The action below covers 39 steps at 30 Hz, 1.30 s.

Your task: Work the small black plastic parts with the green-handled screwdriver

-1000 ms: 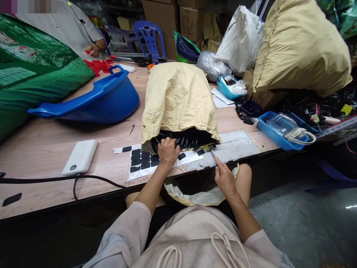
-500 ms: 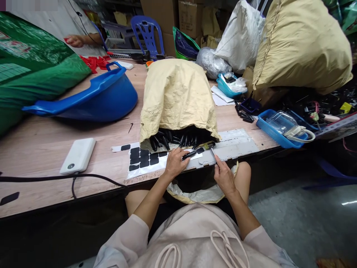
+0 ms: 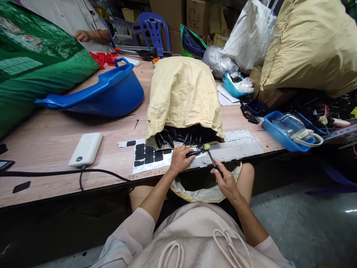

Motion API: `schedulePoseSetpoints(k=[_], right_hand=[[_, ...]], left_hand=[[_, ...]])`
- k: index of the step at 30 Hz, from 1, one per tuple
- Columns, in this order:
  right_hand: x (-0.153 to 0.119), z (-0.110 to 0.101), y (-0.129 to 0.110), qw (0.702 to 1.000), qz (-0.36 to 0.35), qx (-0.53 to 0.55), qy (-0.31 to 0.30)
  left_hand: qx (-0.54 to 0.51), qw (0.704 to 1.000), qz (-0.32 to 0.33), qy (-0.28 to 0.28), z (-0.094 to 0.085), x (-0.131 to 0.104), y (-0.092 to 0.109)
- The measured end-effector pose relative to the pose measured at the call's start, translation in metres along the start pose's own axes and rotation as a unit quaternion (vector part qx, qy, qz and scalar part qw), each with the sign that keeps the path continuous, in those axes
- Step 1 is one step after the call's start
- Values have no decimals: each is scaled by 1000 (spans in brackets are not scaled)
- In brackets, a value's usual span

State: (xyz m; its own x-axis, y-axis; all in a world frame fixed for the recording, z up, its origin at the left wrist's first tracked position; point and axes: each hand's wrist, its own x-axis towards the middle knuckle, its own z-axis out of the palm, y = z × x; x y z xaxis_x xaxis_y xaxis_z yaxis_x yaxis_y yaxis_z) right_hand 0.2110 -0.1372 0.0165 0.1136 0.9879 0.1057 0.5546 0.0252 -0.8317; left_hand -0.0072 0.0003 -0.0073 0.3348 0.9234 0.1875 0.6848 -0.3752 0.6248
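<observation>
My left hand [image 3: 180, 159] is closed on a slim black pen-like piece [image 3: 193, 153], held level over the grey cardboard strip [image 3: 240, 143] at the table's front edge. In my right hand [image 3: 228, 183] is the handle of a small hammer [image 3: 211, 158]. Its head, with a yellow-green face, is at the right end of the black piece; whether they touch I cannot tell. Just beyond both hands, a beige sack [image 3: 184, 89] lies with its mouth toward me, and several black pieces [image 3: 167, 138] show inside. Left of my left hand lies a white sheet with black rounded squares [image 3: 149, 153].
A white power bank [image 3: 86, 149] with a black cable lies at left, before a blue basin [image 3: 111, 96]. At right stand a blue tray [image 3: 287, 136] and a big beige sack [image 3: 309, 48]. An open bag [image 3: 192, 195] sits between my knees. Another person's hand [image 3: 83, 36] is across the table.
The hammer head has turned, so its yellow-green face now shows. My right hand has shifted slightly down. My left hand still holds the black piece; the whole view has swung a little left.
</observation>
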Motion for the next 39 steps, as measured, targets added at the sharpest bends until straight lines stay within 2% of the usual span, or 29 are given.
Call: schedulePoseSetpoints(k=[4,8,13,17,20,23,27,33,36,39], right_hand=[[-2,6,-8,999,-46,-24,-2],[-3,12,-6,996,-80,-33,4],[-3,17,-2,996,-77,-39,-12],[-3,18,-8,995,-91,-25,-5],[-3,22,-12,994,-99,-23,-24],[-4,25,-10,996,-75,-24,-33],[-1,19,-2,997,-59,-32,24],[6,-3,13,978,26,-186,86],[8,-4,17,965,57,-244,84],[10,1,19,964,58,-248,80]], left_hand=[[-11,1000,-12,-6,-1,1,1],[-17,1000,-15,-8,0,1,2],[-8,1000,-11,-4,0,1,1],[-8,1000,-3,-4,1,0,1],[-6,1000,-5,2,1,0,1],[-5,1000,-8,2,1,0,2],[-6,1000,-8,-1,0,-1,4],[-3,1000,-9,7,1,-1,4],[-8,1000,2,4,-1,-1,3],[-26,999,40,-11,-5,-7,4]])
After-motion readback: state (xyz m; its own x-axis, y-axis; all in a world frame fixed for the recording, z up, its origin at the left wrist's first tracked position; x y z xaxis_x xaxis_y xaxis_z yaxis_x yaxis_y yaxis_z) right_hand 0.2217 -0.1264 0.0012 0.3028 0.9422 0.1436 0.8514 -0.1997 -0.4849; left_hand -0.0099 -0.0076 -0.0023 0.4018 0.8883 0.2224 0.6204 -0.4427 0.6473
